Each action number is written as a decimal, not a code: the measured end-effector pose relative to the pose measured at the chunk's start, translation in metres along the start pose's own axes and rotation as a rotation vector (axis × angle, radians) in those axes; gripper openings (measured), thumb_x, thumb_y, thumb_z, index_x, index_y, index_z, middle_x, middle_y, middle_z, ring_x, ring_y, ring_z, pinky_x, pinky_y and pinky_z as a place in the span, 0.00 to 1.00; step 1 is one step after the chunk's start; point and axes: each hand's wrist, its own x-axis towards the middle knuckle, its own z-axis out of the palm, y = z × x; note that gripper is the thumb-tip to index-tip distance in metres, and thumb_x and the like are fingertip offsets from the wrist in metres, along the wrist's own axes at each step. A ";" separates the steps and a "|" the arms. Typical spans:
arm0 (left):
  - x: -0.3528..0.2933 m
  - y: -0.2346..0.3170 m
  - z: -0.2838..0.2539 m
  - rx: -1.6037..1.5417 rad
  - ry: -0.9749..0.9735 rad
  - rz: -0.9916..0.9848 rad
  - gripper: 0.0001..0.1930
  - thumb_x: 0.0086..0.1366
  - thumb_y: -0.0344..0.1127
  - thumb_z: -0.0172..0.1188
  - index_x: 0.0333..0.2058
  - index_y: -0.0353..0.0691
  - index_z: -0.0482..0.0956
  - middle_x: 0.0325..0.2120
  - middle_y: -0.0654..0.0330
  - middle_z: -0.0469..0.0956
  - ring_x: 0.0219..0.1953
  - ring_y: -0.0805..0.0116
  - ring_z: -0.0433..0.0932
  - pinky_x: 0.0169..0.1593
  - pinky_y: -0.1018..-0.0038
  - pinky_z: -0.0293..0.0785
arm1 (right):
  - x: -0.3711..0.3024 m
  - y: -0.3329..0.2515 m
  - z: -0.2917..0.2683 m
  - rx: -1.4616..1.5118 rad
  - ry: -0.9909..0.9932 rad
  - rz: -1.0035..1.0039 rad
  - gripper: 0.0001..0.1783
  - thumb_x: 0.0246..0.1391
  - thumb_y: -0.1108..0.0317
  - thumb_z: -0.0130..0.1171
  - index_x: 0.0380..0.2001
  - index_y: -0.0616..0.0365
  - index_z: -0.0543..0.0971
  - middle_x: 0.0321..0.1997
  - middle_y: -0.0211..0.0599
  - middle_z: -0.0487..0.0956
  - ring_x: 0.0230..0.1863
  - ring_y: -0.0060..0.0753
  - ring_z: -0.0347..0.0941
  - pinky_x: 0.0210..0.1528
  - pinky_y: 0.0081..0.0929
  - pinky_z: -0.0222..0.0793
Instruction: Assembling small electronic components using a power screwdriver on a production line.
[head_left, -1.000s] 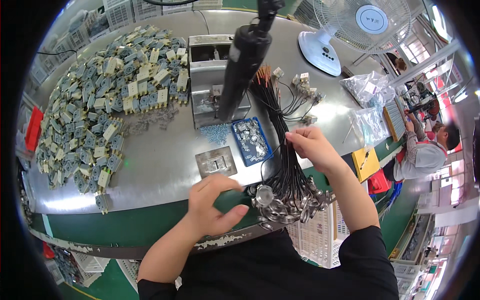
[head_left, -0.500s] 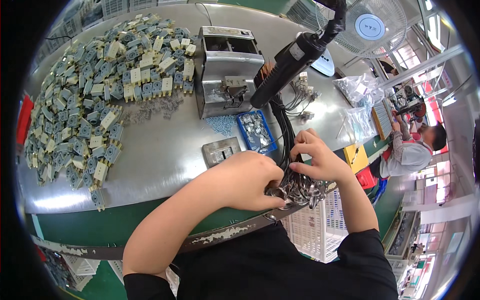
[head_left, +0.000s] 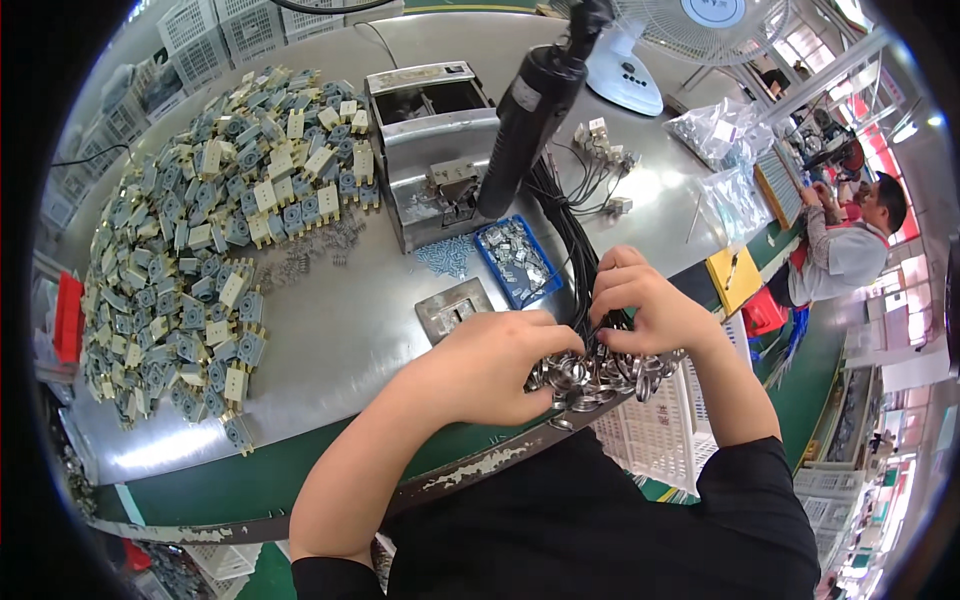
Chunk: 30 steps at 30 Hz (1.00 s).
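Observation:
A bundle of black cables [head_left: 566,222] runs toward me along the bench and ends in a heap of shiny metal rings [head_left: 572,374] at the front edge. My left hand [head_left: 503,366] reaches over the heap's left side, thumb and index finger apart with rings between them; its other fingers are hidden. On the other side, my right hand [head_left: 645,305] bends its fingers and thumb together around a black cable just above the rings. Close to my left hand lies a flat metal block [head_left: 452,309] with a rectangular recess. Beyond it sits a blue tray [head_left: 482,240] of small metal parts.
A large pile of grey and cream switch-like parts [head_left: 215,235] covers the left of the bench, with springs [head_left: 318,248] beside it. A metal machine [head_left: 420,130], blue screws [head_left: 447,257], a black cylindrical tool [head_left: 530,125] and a fan [head_left: 622,78] stand farther back. A co-worker [head_left: 850,245] sits at right.
The view has shifted. My left thumb and index finger have spread apart over the rings, which are more exposed. My right hand has closed in on the cables near the heap.

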 end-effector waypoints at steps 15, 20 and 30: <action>-0.003 0.009 0.019 -0.786 0.347 -0.158 0.06 0.75 0.29 0.58 0.47 0.34 0.76 0.51 0.55 0.79 0.45 0.70 0.78 0.53 0.70 0.74 | -0.009 0.029 0.003 0.306 0.104 -0.260 0.12 0.48 0.65 0.78 0.21 0.55 0.83 0.25 0.27 0.77 0.37 0.37 0.71 0.60 0.41 0.64; -0.011 0.013 0.018 -0.568 0.319 -0.291 0.08 0.74 0.30 0.60 0.46 0.33 0.78 0.50 0.54 0.80 0.42 0.70 0.78 0.48 0.71 0.75 | -0.033 0.055 -0.013 0.779 0.204 -0.070 0.19 0.59 0.60 0.67 0.19 0.59 0.78 0.25 0.33 0.77 0.25 0.30 0.72 0.53 0.43 0.69; -0.015 0.009 0.013 -0.331 0.230 -0.222 0.07 0.66 0.30 0.68 0.39 0.34 0.82 0.39 0.55 0.82 0.38 0.66 0.80 0.44 0.71 0.74 | -0.018 0.050 -0.007 0.335 0.151 0.109 0.07 0.56 0.74 0.70 0.37 0.62 0.83 0.31 0.40 0.81 0.32 0.41 0.81 0.34 0.34 0.75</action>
